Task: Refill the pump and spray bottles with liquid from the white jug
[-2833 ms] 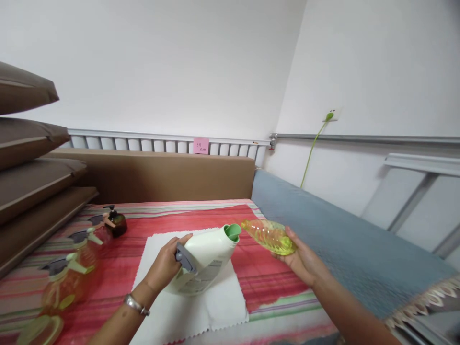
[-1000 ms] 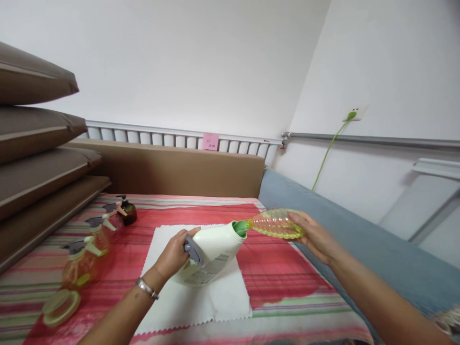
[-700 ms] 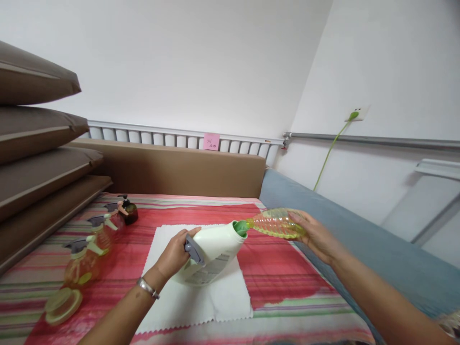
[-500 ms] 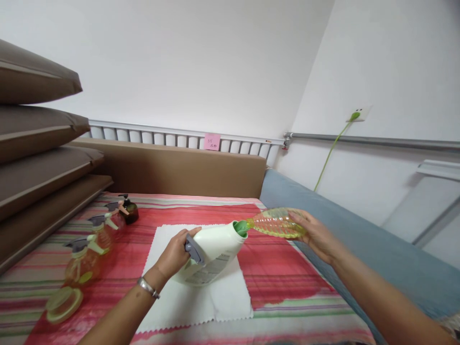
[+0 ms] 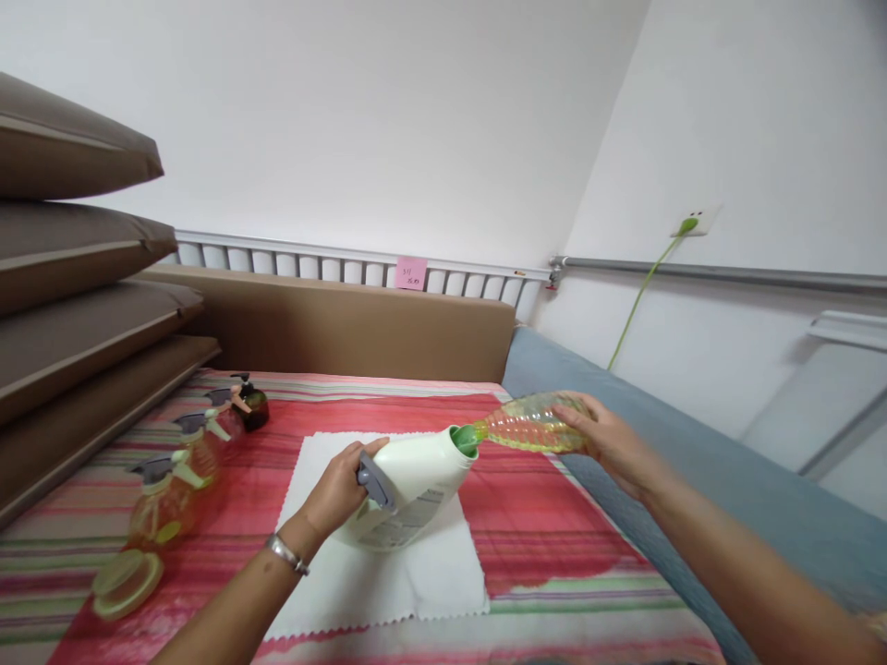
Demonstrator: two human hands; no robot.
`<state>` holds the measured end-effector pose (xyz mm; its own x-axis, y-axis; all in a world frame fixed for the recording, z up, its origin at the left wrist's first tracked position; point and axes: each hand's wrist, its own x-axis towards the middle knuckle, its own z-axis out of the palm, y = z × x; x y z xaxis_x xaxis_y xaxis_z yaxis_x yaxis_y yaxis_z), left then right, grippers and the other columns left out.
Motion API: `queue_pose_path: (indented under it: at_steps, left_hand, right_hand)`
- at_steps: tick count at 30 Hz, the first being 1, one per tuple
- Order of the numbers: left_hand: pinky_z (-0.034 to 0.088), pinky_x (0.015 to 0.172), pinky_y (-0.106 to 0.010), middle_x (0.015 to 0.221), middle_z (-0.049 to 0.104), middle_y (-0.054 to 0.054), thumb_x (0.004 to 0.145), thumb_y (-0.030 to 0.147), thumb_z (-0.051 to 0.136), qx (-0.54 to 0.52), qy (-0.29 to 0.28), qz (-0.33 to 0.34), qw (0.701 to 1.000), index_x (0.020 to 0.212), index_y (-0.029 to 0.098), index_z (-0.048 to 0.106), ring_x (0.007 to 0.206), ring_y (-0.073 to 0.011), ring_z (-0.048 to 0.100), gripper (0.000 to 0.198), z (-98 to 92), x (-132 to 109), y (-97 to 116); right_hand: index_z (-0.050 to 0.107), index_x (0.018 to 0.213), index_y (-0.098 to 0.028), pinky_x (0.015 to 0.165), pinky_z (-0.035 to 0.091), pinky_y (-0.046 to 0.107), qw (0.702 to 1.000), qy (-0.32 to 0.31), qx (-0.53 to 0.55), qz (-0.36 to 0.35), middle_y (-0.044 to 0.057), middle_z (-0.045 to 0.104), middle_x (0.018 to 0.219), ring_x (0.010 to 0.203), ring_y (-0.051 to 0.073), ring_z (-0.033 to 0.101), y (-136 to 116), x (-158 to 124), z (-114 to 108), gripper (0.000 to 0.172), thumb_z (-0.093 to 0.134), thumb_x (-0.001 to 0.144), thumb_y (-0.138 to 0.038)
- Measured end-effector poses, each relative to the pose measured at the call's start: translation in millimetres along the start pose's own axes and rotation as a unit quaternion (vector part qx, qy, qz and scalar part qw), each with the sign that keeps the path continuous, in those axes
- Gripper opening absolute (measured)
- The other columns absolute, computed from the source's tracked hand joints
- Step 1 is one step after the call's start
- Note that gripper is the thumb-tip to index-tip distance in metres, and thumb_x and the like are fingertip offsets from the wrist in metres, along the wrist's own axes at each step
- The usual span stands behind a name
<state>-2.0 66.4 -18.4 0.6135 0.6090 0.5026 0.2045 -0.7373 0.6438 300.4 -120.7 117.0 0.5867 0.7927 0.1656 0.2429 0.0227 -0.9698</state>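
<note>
Two forearms run off the lower edge of the frame, and the spray bottles (image 5: 170,494) at lower left are blurred. Print on the white jug (image 5: 416,466) is too small to read, as is the writing on the pink note (image 5: 411,273) at upper centre. The left hand (image 5: 339,489) is closed round the jug's grey handle, tilting the jug on the white cloth (image 5: 430,582) at centre. The right hand (image 5: 610,443) grips the base of a clear ribbed bottle (image 5: 530,427) of yellow liquid, held nearly level just right of centre, its neck at the jug's green mouth.
</note>
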Motion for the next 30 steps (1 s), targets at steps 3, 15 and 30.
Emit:
queue_pose_path:
  at_steps: [3, 15, 30]
  left_hand:
    - [0.046, 0.081, -0.03, 0.092, 0.06, -0.003, 0.064, -0.005, 0.042, 0.001, 0.002, -0.002, 1.0, 0.124, 0.025, 0.053, 0.087, -0.0169, 0.06, 0.069, -0.2, 0, -1]
    - [0.046, 0.086, -0.032, 0.098, 0.061, -0.004, 0.063, -0.004, 0.042, -0.001, 0.006, -0.009, 1.0, 0.125, 0.023, 0.052, 0.091, -0.0175, 0.06, 0.069, -1.4, -3, -7]
    - [0.046, 0.089, -0.032, 0.102, 0.064, -0.004, 0.065, 0.002, 0.046, -0.009, 0.046, -0.042, 0.998, 0.126, 0.024, 0.052, 0.097, -0.0192, 0.06, 0.065, -9.9, -24, -35]
  right_hand:
    - [0.055, 0.105, -0.023, 0.054, 0.055, 0.026, 0.999, 0.012, -0.034, -0.014, 0.005, 0.063, 0.097, 0.082, 0.021, 0.063, -3, 2, 1, 0.045, 0.071, 0.068, -0.045]
    - [0.051, 0.116, -0.025, 0.079, 0.054, 0.04, 0.975, 0.004, -0.204, -0.088, 0.008, 0.063, 0.11, 0.098, 0.029, 0.059, -29, 7, 9, 0.062, 0.068, 0.066, -0.057]
    - [0.05, 0.12, -0.026, 0.093, 0.044, 0.046, 0.869, -0.046, -0.43, -0.24, 0.008, 0.058, 0.122, 0.106, 0.032, 0.056, -92, -5, 75, 0.066, 0.064, 0.065, -0.06]
